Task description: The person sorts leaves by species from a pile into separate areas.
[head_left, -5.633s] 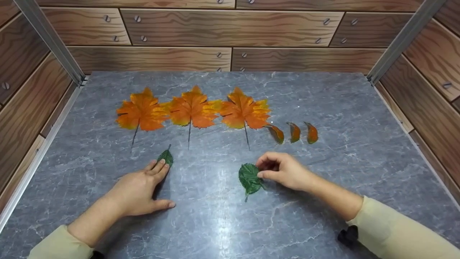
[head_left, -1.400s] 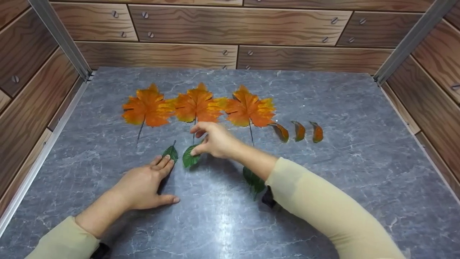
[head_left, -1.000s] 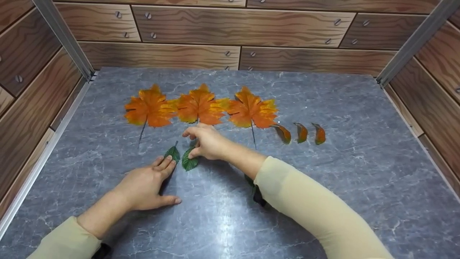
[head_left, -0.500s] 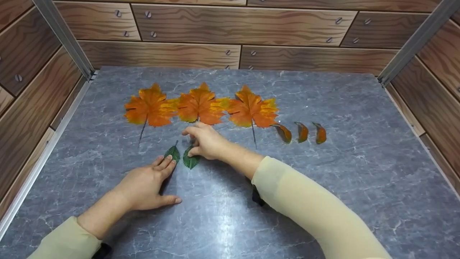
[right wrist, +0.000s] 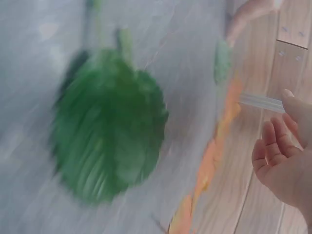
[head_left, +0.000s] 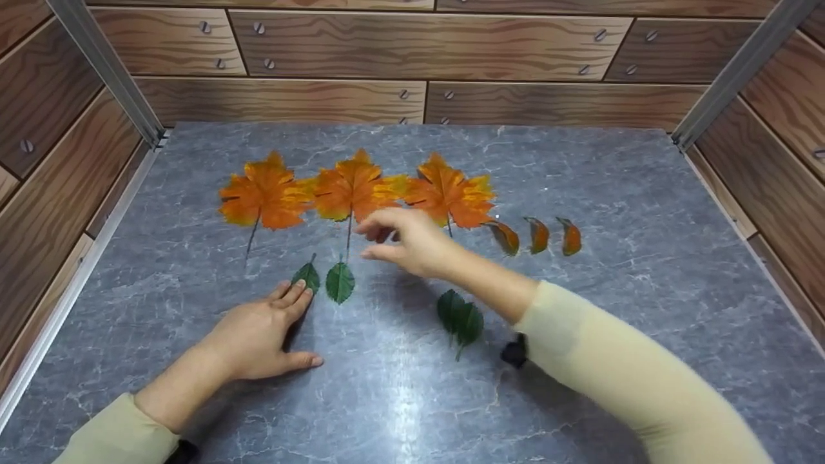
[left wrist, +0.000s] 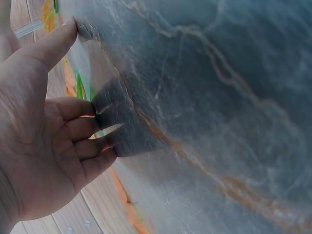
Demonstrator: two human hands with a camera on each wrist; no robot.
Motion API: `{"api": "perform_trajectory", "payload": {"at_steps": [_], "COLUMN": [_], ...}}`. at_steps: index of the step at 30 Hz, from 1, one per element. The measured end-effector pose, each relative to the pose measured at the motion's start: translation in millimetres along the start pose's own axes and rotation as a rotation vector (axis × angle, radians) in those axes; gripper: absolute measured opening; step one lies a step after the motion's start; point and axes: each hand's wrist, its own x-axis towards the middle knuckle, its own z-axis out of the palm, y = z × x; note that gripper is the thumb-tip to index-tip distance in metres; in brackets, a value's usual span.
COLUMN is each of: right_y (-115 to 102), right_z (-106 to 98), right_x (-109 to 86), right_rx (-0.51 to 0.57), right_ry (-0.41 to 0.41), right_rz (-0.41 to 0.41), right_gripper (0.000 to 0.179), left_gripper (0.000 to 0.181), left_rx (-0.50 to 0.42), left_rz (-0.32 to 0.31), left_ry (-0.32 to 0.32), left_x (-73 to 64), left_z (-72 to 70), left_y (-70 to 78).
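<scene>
My left hand (head_left: pixel 258 335) lies flat with its fingertips on the lower part of a small green leaf (head_left: pixel 307 273). Just right of that, a second green leaf (head_left: pixel 340 282) lies on the table, stem pointing away. My right hand (head_left: pixel 416 241) hovers over the stems of the maple leaves, thumb and fingers apart and holding nothing. Two overlapping green leaves (head_left: pixel 465 323) lie below the right forearm; blurred, these green leaves (right wrist: pixel 107 131) fill much of the right wrist view. Below the left palm in its wrist view, the fingertips (left wrist: pixel 108 155) meet the table.
Three orange maple leaves (head_left: pixel 261 196) form a row toward the back of the grey marbled table (head_left: pixel 612 174), edges meeting. Right of them lie three small curled orange-brown leaves (head_left: pixel 539 236). Wood-patterned walls (head_left: pixel 419 45) and metal posts (head_left: pixel 106 71) enclose the back and sides.
My right hand has brought a green leaf from the right-hand pile to beside the first one, let it go, then lifted off toward the right. The left hand stays on its leaf.
</scene>
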Motion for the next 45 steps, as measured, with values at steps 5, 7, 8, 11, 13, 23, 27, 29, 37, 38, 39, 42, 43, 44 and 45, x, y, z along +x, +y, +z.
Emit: {"api": "perform_trajectory", "payload": {"at_steps": [5, 7, 8, 11, 13, 23, 27, 29, 37, 38, 39, 42, 43, 44, 45], "right_y": [8, 14, 18, 29, 36, 57, 59, 60, 61, 61, 61, 61, 60, 60, 60], "right_z": [-25, -32, -35, -43, -47, -48, -44, -42, -38, -38, -38, -38, -38, -38, -37], "right_x": [-35.4, -49.9, -57.0, -76.8, -88.9, -120.5, -123.9, -124.9, -124.5, -124.2, -123.8, -122.9, -122.7, -122.6, -122.5], "right_rx": [0.051, 0.049, 0.041, 0.009, -0.011, -0.109, -0.159, -0.177, -0.249, -0.257, -0.266, -0.282, -0.285, -0.289, -0.291], "right_ry": [-0.003, -0.016, -0.026, -0.071, -0.111, -0.262, -0.282, -0.295, -0.356, -0.358, -0.360, -0.366, -0.368, -0.368, -0.367], "right_rz": [0.015, 0.010, 0.005, -0.023, -0.039, -0.101, -0.144, -0.162, -0.174, -0.180, -0.188, -0.207, -0.210, -0.214, -0.215], "right_gripper": [0.023, 0.020, 0.019, 0.019, 0.019, 0.031, 0.034, 0.036, 0.039, 0.039, 0.039, 0.039, 0.039, 0.038, 0.038], "left_gripper": [0.109, 0.108, 0.108, 0.108, 0.108, 0.110, 0.110, 0.110, 0.109, 0.109, 0.109, 0.108, 0.108, 0.108, 0.108], "left_rx": [-0.003, -0.007, -0.008, -0.013, -0.013, -0.011, -0.009, -0.008, -0.006, -0.007, -0.008, -0.011, -0.011, -0.009, -0.007], "left_rz": [0.003, 0.004, 0.004, 0.005, 0.005, -0.003, -0.001, 0.000, -0.004, -0.003, -0.002, 0.000, 0.001, 0.003, 0.004], "left_ry": [0.005, 0.006, 0.005, 0.001, -0.004, -0.017, -0.015, -0.010, -0.004, -0.003, -0.003, -0.004, -0.003, -0.001, 0.000], "left_x": [-0.9, -1.3, -1.4, -1.4, -1.1, -1.5, -0.9, -0.5, 0.0, 0.0, -0.1, -0.4, -0.4, -0.4, -0.4], "left_z": [-0.2, -0.6, -0.4, -0.5, -0.5, -2.3, -2.1, -1.8, -1.1, -1.0, -0.9, -0.9, -0.7, -0.5, -0.3], "left_y": [0.7, 0.7, 0.5, 0.2, 0.0, -1.3, -0.6, 0.0, 0.4, 0.4, 0.4, 0.2, -0.1, -0.4, -0.6]}}
